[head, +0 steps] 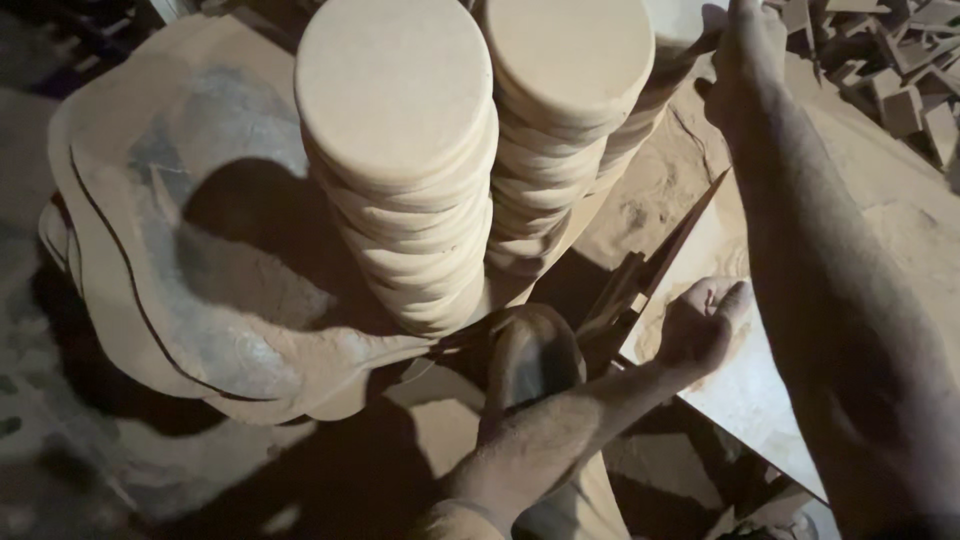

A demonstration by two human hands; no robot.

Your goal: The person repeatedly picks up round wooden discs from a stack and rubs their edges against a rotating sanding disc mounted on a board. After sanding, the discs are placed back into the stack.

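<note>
The right hand (748, 45) reaches up to the far stack of round discs (672, 60), its fingers curled on the top edge of that stack, which stands just beside 2 taller stacks — the middle stack (565, 110) and the nearest stack (400, 160) — all of pale, dust-coloured discs. The left hand (705, 325) rests lower down on the dusty table (900, 240), loosely closed with the fingers bent under; whether it holds anything I cannot tell. Left of the stacks lie large curved offcut sheets (150, 250), and small wood scraps (900, 70) are heaped at the upper right.
</note>
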